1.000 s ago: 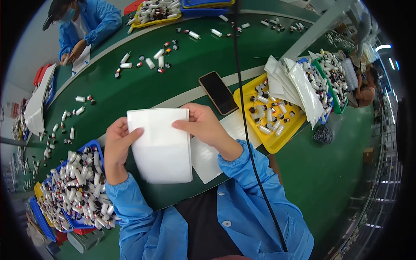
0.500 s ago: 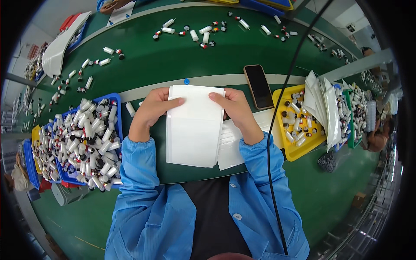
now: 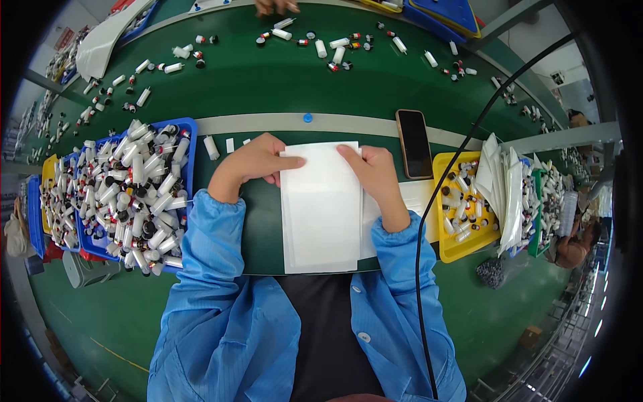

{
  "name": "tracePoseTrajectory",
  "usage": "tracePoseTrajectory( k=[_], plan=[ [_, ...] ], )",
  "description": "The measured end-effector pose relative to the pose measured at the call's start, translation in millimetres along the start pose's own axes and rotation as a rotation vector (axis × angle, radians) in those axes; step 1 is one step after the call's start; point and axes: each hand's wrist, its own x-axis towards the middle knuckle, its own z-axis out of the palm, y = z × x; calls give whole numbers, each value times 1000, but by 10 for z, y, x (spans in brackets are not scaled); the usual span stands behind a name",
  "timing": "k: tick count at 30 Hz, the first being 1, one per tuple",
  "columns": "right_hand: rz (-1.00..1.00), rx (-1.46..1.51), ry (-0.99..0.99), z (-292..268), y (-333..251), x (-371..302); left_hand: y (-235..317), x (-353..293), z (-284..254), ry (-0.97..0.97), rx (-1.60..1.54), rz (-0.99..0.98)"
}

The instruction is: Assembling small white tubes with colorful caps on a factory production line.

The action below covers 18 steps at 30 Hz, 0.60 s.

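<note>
A thin stack of white sheets (image 3: 321, 214) is held upright over the green worktop, its top edge toward the conveyor. My left hand (image 3: 258, 164) pinches the upper left side, thumb on the front face. The upper right corner is gripped by my right hand (image 3: 376, 175), its thumb also pressed on the front. The fingers behind the sheets are mostly hidden. More white sheet material (image 3: 415, 197) lies on the worktop under my right forearm, partly covered by the stack. A dark-screened phone (image 3: 415, 144) rests beyond my right hand.
A blue bin (image 3: 189, 134) heaped with small white cylinders with black and red ends stands left. Right, a yellow tray (image 3: 455, 253) holds fewer. A black cable (image 3: 462, 141) crosses the right side. Similar cylinders lie along the green conveyor (image 3: 268, 87); another person's hand (image 3: 276, 7) is beyond.
The view has shifted slightly. My hands keep their pinch on the sheets and have come a little closer to me. At the far edge, the other person's hand has moved right, over the conveyor.
</note>
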Motion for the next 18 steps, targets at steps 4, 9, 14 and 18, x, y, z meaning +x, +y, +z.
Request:
tracePoseTrajectory(
  k=[4, 9, 14, 18],
  plan=[
    [-586, -435, 574, 129, -89, -172, 150, -163, -6, 105, 394, 81],
    [-708, -354, 169, 660, -441, -192, 184, -180, -292, 338, 625, 200],
    [-760, -293, 138, 806, -275, -42, 458, 779, -929, 625, 508, 343],
    [-789, -259, 169, 857, -328, -27, 72, 1872, -1532, 1030, 583, 471]
  ],
)
